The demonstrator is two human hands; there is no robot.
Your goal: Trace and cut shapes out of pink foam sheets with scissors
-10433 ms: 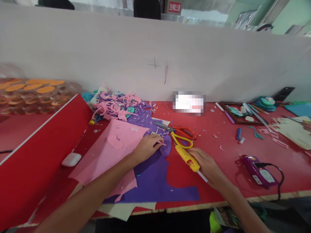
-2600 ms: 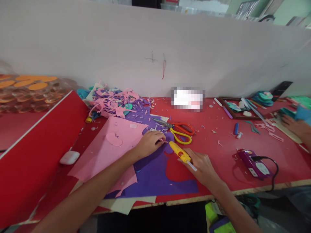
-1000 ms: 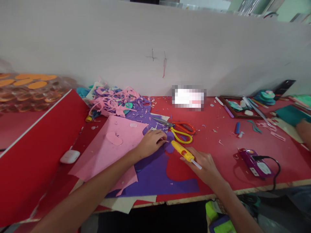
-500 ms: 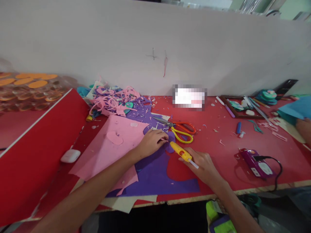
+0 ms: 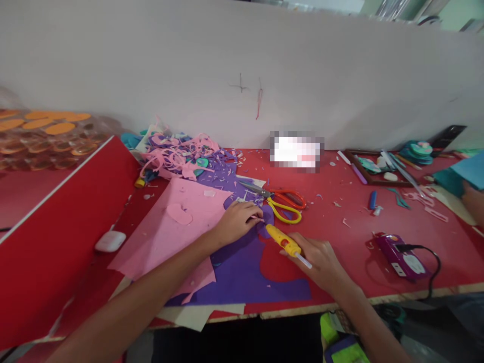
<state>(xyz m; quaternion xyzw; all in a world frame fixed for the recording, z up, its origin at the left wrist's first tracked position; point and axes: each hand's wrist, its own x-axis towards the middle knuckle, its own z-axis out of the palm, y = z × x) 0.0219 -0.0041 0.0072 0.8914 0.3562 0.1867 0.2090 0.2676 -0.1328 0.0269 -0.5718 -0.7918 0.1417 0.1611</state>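
My right hand [image 5: 315, 257] is closed around a yellow glue gun [image 5: 283, 240], with a clear glue stick [image 5: 303, 260] poking from its back end. The gun's tip points at a small purple foam piece [image 5: 267, 216]. My left hand [image 5: 240, 222] pinches a thin pink foam piece [image 5: 257, 218] beside that tip. Under both hands lie a purple foam sheet [image 5: 242, 275] and, further left, a pink foam sheet [image 5: 162, 247] with a loose pink oval [image 5: 179, 214] on it. Just beyond my hands rest scissors [image 5: 278, 199] with one orange and one yellow handle.
A heap of foam scraps [image 5: 177, 156] is piled at the back left. A red board [image 5: 68, 242] stands slanted on the left, near a white case [image 5: 110, 241]. To the right are a purple power socket [image 5: 403, 257], a brown tray [image 5: 372, 179] and another person's hand [image 5: 472, 199].
The glue gun and my right hand have shifted very slightly to the right and down. At the far right, the other person's hand and blue sheet have moved a little.
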